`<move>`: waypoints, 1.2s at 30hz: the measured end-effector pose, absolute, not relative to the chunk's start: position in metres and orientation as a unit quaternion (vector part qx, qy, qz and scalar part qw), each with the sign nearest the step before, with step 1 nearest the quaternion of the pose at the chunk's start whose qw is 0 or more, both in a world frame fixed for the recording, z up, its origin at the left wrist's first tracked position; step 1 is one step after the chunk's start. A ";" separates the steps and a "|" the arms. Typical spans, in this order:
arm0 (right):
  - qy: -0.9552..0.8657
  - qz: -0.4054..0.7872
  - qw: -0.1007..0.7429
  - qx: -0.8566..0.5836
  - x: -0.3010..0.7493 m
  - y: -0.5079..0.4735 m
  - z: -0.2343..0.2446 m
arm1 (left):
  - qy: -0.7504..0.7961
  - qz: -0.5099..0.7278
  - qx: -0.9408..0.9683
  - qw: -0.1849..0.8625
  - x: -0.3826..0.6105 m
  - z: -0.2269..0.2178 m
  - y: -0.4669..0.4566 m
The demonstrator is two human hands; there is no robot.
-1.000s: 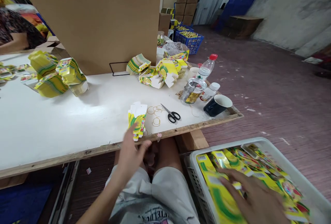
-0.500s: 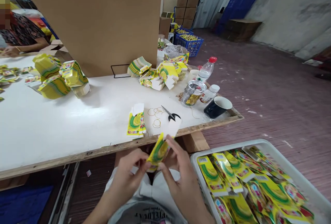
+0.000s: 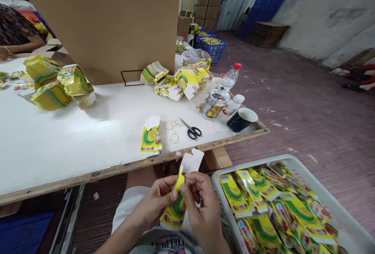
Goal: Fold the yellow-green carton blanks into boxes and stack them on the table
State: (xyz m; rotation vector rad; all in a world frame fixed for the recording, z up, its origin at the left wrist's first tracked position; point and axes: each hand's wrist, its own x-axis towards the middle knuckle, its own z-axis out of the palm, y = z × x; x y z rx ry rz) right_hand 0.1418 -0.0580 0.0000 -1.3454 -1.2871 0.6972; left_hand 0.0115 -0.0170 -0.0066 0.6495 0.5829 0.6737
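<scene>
Above my lap I hold a small yellow-and-green cardboard box [image 3: 172, 214], tilted, with its white end flap [image 3: 191, 161] standing open at the top. My left hand [image 3: 159, 195] pinches its left edge with thumb and fingers. On the other side my right hand [image 3: 202, 203] has its thumb against the box and its fingers bent; whatever lies behind those fingers is hidden. A small stack of flat yellow boxes [image 3: 150, 136] lies on the table near its front edge. Beside it are loose rubber bands [image 3: 174, 138] and black-handled scissors [image 3: 193, 132].
A pale tray [image 3: 288, 160] full of yellow boxes stands at my right. On the white table [image 3: 117, 125] are bundled boxes [image 3: 49, 93], a dark mug [image 3: 241, 119], a clear jar [image 3: 215, 105] and a bottle [image 3: 230, 77]. A large cardboard sheet [image 3: 117, 23] rises behind. Another person's arm [image 3: 26, 45] shows far left.
The box has come down nearer my lap and turned more upright, its printed front now lower. Both hands have shifted up along it, my right fingers curling in. The view has swung slightly right.
</scene>
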 end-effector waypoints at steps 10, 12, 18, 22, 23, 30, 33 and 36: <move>-0.492 0.306 0.494 -0.649 0.158 -0.055 -0.014 | 0.379 0.392 0.374 0.750 0.010 -0.022 -0.018; -0.457 0.335 0.529 -0.632 0.161 -0.055 -0.017 | 0.365 0.391 0.405 0.742 0.006 -0.018 -0.019; -0.539 0.376 0.502 -0.561 0.178 -0.056 -0.011 | 0.314 0.325 0.452 0.769 -0.009 -0.004 -0.014; -0.529 0.406 0.497 -0.555 0.184 -0.056 -0.004 | 0.297 0.314 0.421 0.797 -0.013 -0.001 -0.014; -0.528 0.408 0.497 -0.554 0.184 -0.056 -0.002 | 0.292 0.303 0.420 0.804 -0.014 0.000 -0.014; -0.543 0.417 0.494 -0.536 0.181 -0.058 -0.004 | 0.284 0.293 0.433 0.804 -0.011 -0.003 -0.011; -0.543 0.430 0.484 -0.535 0.183 -0.058 -0.008 | 0.306 0.320 0.415 0.795 -0.008 -0.006 -0.012; -0.556 0.424 0.464 -0.543 0.186 -0.056 -0.008 | 0.297 0.314 0.413 0.802 -0.004 -0.007 -0.015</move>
